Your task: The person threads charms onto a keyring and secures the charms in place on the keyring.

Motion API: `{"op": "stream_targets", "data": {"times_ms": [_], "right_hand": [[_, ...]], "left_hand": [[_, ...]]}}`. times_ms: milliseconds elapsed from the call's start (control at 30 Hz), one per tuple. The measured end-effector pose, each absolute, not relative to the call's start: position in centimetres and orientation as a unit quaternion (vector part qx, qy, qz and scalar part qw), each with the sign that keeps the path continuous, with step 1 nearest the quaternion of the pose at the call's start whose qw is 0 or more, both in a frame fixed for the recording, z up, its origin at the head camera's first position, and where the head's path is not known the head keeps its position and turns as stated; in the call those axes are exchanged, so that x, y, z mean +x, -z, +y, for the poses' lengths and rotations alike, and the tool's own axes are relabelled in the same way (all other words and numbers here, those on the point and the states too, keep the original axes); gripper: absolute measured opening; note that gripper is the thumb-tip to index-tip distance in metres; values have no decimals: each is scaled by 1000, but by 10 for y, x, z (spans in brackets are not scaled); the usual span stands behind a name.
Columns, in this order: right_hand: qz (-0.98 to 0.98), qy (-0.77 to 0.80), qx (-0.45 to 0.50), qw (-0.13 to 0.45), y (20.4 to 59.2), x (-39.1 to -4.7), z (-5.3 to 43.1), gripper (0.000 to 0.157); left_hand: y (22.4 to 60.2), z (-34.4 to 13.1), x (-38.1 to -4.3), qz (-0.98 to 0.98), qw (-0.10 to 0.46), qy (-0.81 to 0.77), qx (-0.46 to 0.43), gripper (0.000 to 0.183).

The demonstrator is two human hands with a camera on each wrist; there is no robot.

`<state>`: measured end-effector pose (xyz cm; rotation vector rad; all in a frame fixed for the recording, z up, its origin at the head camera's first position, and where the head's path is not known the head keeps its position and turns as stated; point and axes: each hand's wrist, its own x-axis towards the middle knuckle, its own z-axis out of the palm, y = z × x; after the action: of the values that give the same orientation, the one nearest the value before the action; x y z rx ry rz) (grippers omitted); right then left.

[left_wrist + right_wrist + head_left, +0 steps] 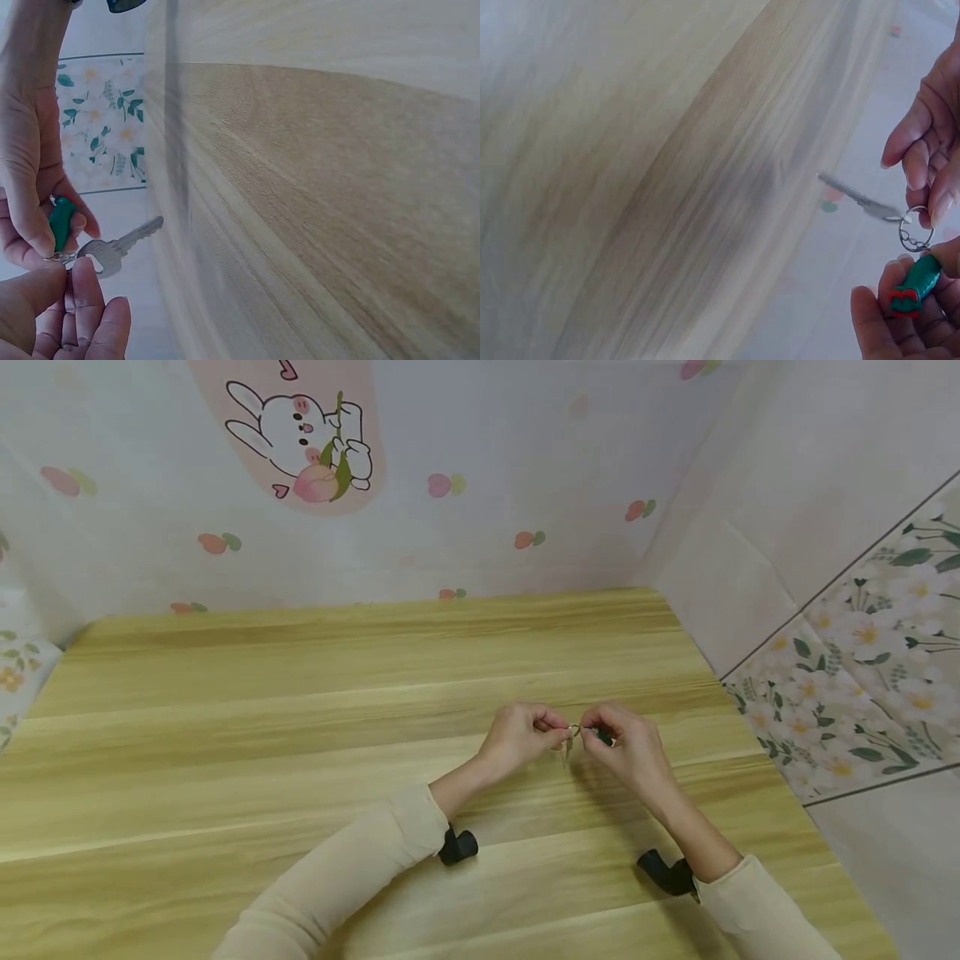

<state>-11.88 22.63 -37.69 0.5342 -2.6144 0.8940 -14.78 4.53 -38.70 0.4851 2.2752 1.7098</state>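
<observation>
A silver key [124, 247] hangs on a metal split ring [900, 235], which a short chain joins to a green charm with red trim [923, 274]. My left hand [521, 733] pinches the ring between thumb and fingertips, and the key sticks out past them. Close by on the right, my right hand [633, 752] grips the green charm, its thumb on top and fingers beneath in the right wrist view. Both hands are above the table. Fingertips partly cover the ring in the left wrist view.
The wood-grain table [262, 760] spreads under both arms. A patterned wall covering [487, 460] rises behind it, and a floral panel [862, 668] stands along the right edge. Black devices [459, 847] are strapped at both wrists.
</observation>
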Motion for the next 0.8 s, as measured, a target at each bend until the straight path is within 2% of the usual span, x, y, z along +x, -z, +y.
{"op": "stream_targets", "data": {"times_ms": [200, 467, 800], "right_hand": [[-911, -361, 152, 129, 377, -115, 224, 11], [-901, -370, 146, 176, 378, -110, 216, 11], [-898, -389, 129, 157, 378, -109, 214, 5]], "left_hand": [[385, 42, -144, 780, 126, -589, 169, 9], [383, 40, -140, 788, 105, -580, 178, 10], [380, 37, -137, 805, 89, -556, 188, 10]]}}
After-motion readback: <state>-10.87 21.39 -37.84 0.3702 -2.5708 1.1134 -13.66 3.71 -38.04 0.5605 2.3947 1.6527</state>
